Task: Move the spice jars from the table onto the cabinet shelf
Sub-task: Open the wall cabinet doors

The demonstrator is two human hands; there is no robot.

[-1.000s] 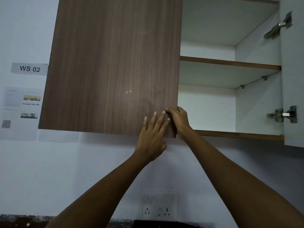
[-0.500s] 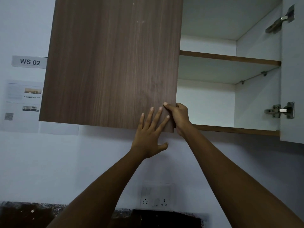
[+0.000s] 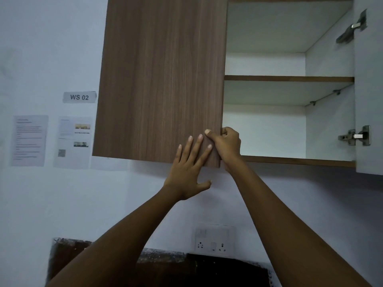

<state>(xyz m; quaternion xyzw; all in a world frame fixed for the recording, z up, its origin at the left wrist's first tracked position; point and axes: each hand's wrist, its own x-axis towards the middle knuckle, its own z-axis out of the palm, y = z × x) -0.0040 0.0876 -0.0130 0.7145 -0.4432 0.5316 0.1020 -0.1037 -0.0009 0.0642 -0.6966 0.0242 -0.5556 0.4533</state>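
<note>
Half the cabinet [image 3: 329, 129] is standing open on your right, showing the shelf [image 3: 290, 160]. The door [image 3: 161, 79] is covering the rest, its free edge running upright. Your right hand [image 3: 227, 146] is pinching that edge near the bottom corner, thumb in front, fingers curled behind. Your left hand [image 3: 186, 172] is lying flat on the door face just beside it, fingers spread. No jars are showing here, so I judge swinging this door is coming first.

Cabinet shelf [image 3: 289, 78], brown front edge, white underside
</note>
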